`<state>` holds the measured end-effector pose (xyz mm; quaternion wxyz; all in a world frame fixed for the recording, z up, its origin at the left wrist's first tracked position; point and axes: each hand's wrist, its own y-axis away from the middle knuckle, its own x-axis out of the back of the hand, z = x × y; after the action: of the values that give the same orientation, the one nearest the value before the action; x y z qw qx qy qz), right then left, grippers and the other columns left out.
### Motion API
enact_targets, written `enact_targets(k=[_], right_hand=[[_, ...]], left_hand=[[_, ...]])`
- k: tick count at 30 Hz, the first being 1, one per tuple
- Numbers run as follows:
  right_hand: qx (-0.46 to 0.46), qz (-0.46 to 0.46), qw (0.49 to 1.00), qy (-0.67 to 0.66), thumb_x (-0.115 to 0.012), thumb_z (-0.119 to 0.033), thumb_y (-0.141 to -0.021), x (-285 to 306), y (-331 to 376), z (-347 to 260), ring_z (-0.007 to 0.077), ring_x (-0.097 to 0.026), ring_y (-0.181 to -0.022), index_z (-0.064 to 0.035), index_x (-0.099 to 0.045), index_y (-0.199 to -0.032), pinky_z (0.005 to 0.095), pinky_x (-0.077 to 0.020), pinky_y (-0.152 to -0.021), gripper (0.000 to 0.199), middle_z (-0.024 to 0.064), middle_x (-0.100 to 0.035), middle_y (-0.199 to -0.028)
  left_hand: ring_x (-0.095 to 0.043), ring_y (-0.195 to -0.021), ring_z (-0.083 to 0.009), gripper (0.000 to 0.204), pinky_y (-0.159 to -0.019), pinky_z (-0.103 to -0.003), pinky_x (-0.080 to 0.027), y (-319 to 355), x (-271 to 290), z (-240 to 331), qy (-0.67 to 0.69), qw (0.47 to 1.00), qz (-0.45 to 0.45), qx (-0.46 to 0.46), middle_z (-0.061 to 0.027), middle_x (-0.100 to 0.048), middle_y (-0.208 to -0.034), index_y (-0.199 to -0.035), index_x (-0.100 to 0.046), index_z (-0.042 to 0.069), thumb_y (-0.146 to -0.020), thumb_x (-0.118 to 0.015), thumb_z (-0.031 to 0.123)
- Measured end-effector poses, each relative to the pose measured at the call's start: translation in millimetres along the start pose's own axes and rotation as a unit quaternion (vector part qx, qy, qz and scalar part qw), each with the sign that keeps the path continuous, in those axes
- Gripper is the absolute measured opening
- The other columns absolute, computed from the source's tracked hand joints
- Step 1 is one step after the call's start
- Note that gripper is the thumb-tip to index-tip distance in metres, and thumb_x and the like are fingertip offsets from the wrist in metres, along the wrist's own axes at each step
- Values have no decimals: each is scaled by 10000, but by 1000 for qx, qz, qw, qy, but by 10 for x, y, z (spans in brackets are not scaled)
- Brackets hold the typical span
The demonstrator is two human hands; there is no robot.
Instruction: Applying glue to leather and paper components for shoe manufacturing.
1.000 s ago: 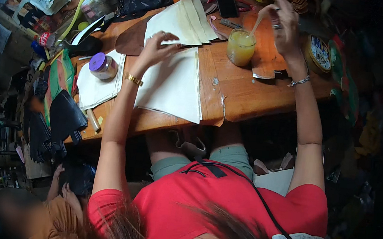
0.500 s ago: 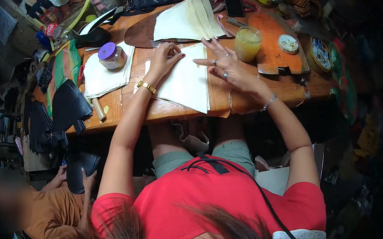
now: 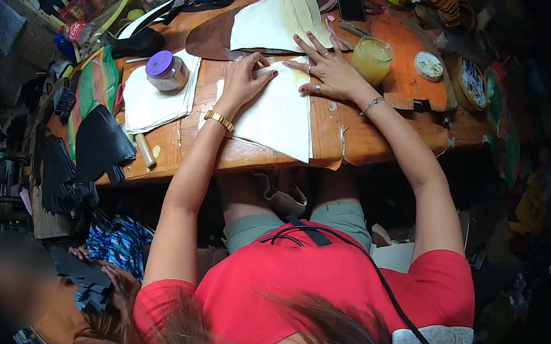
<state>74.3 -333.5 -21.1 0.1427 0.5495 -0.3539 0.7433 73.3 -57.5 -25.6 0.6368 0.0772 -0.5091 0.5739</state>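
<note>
A stack of white sheets (image 3: 277,119) lies on the wooden table in front of me, its near corner at the table's edge. At the upper left edge of the stack is my left hand (image 3: 248,80), fingers curled and closed on the top sheet, with the thumb along its surface. My right hand (image 3: 331,74) is open, fingers spread over the upper right of the stack, fingertips near a second pile of cream sheets (image 3: 270,25). That pile lies on a dark brown piece (image 3: 209,38) farther back.
Right of my right hand stands a glass jar of yellowish liquid (image 3: 371,60), beside an orange piece (image 3: 398,71) and a round tin (image 3: 471,85). On the left, a purple-lidded jar (image 3: 166,72) weighs on more white sheets (image 3: 155,111). Black cut pieces (image 3: 100,145) hang at the table's left edge.
My right hand has come down and left onto the sheets, fingers spreading. My left hand stays at the sheet's edge. At lower left, the other person's dark pieces have shifted.
</note>
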Motion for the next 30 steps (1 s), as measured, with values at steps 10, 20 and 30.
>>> enact_targets(k=[10, 20, 30], right_hand=[[72, -119, 988, -64, -380, -816, -910, 408, 449, -504, 336, -35, -1608, -485, -334, -1587, 705, 20, -1217, 755, 59, -66, -1750], [44, -79, 993, -71, -325, -881, -861, 554, 706, -955, 356, -86, -1601, -477, -384, -1570, 698, 6, -1214, 818, 63, -103, -1746], [77, -109, 983, -125, -440, -809, -887, 623, 859, -1082, 358, -92, -1600, -485, -387, -1563, 721, -26, -1206, 752, 71, -130, -1741]], left_hand=[[-623, -660, -225, 349, -618, -355, -474, 21, -13, -19, 39, 999, -16, 33, -143, -680, -752, -909, -661, 12, -894, -802, 330], [-734, -764, -242, 283, -674, -350, -535, 15, -17, 13, 32, 999, 0, 18, -178, -722, -842, -985, -620, -1, -951, -756, 245], [-736, -791, -230, 247, -696, -333, -542, 9, 8, -15, 15, 999, -20, 34, -174, -733, -870, -998, -650, -7, -974, -728, 226]])
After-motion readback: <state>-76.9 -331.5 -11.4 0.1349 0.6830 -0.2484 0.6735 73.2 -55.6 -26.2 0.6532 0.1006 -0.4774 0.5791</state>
